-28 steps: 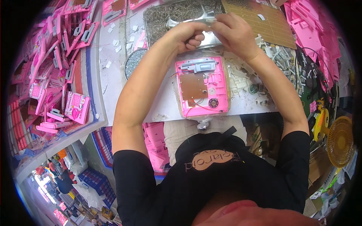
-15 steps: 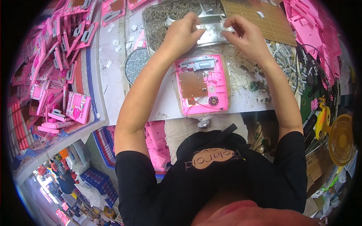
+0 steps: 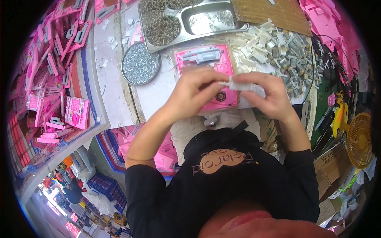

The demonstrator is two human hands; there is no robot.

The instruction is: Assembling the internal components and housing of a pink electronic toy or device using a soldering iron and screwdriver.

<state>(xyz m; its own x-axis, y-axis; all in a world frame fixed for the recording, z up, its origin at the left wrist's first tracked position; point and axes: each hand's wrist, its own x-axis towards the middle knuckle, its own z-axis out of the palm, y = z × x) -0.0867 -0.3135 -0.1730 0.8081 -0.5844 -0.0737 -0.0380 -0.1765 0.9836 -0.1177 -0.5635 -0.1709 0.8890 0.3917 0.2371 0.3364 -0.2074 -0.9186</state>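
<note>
My right hand (image 3: 272,95) grips a white plastic part (image 3: 247,86), blurred by motion, between thumb and fingers. The fingertips of my left hand (image 3: 194,93) are pinched together at the part's thin left end. Anything small between them is too fine to make out. Both hands are above a pink plastic housing (image 3: 229,63) lying on the table, which has a grey bar (image 3: 202,56) across its far end and a round black speaker (image 3: 221,96) near its front. My left hand hides much of the housing's middle.
Beyond the housing stands a metal tray (image 3: 184,29) with many tiny metal pieces. To its left is a round dish (image 3: 141,63) of small silvery pieces. White and grey plastic parts (image 3: 278,51) are heaped at right. Pink housings (image 3: 51,79) pile up at far left; a yellow fan (image 3: 359,139) stands right.
Both hands have come back from the metal tray to above the pink housing and closed in on each other at the white part. The whole view has shifted slightly.
</note>
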